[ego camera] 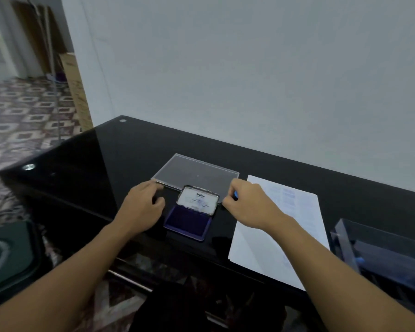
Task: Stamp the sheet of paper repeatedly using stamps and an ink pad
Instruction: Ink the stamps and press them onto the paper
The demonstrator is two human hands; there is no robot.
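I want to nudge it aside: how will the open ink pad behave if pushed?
The ink pad would probably slide easily, since the black table looks glossy. Its lid stands raised, so a push there would likely swing it rather than shift the whole pad. It looks rigid and flat, so it should neither flex nor roll.

Tabletop [129, 152]: glossy black. Ink pad [188, 222]: purple. Sheet [280, 236]: white, faint blue print. Floor [22, 111]: brown-and-cream pattern.

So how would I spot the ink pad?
Find the black table. Between left hand and right hand, beside the paper, lies the ink pad. Unlike the clear tray behind it, it is an open tin, purple inside, with a white-labelled lid.
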